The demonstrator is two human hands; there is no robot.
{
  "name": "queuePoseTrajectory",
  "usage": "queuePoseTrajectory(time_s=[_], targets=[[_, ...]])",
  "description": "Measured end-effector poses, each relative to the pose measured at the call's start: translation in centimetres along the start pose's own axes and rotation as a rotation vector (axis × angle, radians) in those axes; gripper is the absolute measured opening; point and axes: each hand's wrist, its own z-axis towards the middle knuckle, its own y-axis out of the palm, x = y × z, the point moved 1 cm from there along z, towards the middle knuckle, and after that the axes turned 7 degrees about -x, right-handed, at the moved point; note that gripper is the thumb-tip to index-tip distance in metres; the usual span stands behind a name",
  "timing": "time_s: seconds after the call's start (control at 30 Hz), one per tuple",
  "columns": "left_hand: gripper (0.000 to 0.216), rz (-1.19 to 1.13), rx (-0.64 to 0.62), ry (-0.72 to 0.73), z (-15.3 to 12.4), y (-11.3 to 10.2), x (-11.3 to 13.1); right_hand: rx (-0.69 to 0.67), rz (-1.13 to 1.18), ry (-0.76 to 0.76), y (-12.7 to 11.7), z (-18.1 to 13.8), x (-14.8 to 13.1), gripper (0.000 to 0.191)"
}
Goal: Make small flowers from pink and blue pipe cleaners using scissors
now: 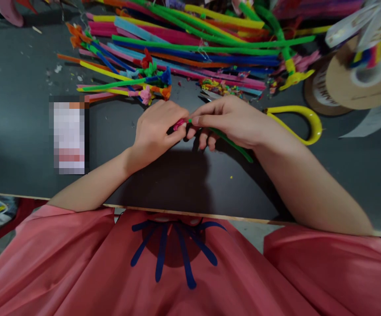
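Note:
My left hand (155, 131) and my right hand (230, 120) meet over the middle of the dark table (28, 145). The left fingers pinch a small pink piece (179, 124) at the tip of a green stick (233, 145). My right hand is closed around that green stick, whose shaft runs out under the palm toward the lower right. Fingertips of both hands touch each other at the pink piece.
A big heap of coloured sticks (190, 39) covers the back of the table, some with small paper flowers (150, 74) on their ends. Yellow-handled scissors (295, 123) lie right of my right hand. Cardboard tape spools (355, 79) stand at the far right. A blurred phone-like object (69, 136) lies left.

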Motion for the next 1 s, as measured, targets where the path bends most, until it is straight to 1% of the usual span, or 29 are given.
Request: queuePoseTrajectory(time_s=[0.1,0.27,0.37,0.5,0.6,0.67,0.77,0.83,0.9,1.0], targets=[[0.007,0.002,0.018,-0.005,-0.1,0.0,0.0,0.031,0.009,-0.01,0.0,0.0,0.0,0.016],[0.012,-0.019,-0.03,-0.081,0.0,-0.1,-0.2,0.11,0.024,-0.052,0.0,0.2,0.1,0.015],[0.01,-0.096,-0.059,-0.157,0.1,-0.2,-0.3,0.161,0.016,-0.086,0.1,0.2,0.1,0.014],[0.008,-0.232,-0.052,-0.24,0.3,-0.3,-0.4,0.21,-0.032,-0.154,0.3,0.0,0.0,0.012],[0.007,-0.296,-0.049,-0.291,0.3,-0.3,-0.4,0.231,-0.167,-0.213,0.4,-0.2,-0.1,0.009],[0.009,-0.319,-0.065,-0.305,0.3,-0.3,-0.5,0.256,-0.311,-0.254,0.3,-0.4,-0.1,0.009],[0.014,-0.332,-0.09,-0.299,0.3,-0.3,-0.5,0.238,-0.596,-0.344,0.1,-0.8,-0.5,0.017],[0.013,-0.33,-0.076,-0.272,0.3,-0.3,-0.5,0.212,-0.712,-0.379,-0.1,-0.9,-0.9,0.02],[0.009,-0.312,-0.044,-0.227,0.3,-0.2,-0.4,0.214,-0.657,-0.335,-0.2,-0.9,-1.2,0.019],[0.003,-0.267,0.003,-0.114,0.3,-0.2,-0.3,0.2,-0.422,-0.166,-0.2,-0.6,-1.3,0.016]])
